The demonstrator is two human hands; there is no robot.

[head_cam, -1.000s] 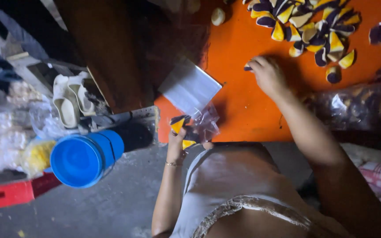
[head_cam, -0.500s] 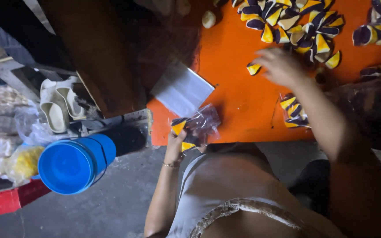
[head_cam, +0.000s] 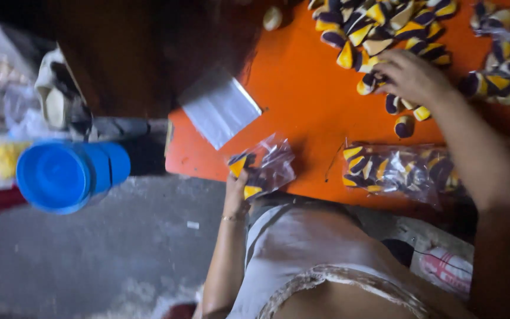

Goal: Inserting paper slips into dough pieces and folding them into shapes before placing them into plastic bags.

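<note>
At the 9 o'clock edge of the view, a blue lidded container [head_cam: 66, 176] lies on the grey floor [head_cam: 119, 254]. At 12 o'clock from the left hand [head_cam: 235, 190], a stack of flat clear bags [head_cam: 219, 113] rests on the orange surface [head_cam: 302, 94]. The left hand is closed, pinching a clear bag [head_cam: 264, 167] partly filled with yellow-and-purple pieces at the surface's near edge. The film looks light, soft and slippery; hold it at the mouth, judging by its slack. At 3 o'clock lies a filled bag [head_cam: 394, 169]. Above it, the right hand [head_cam: 411, 77] rests curled over the loose yellow-and-purple pieces [head_cam: 385, 23], fingers bent onto one or two; these appear small, light, rigid.
</note>
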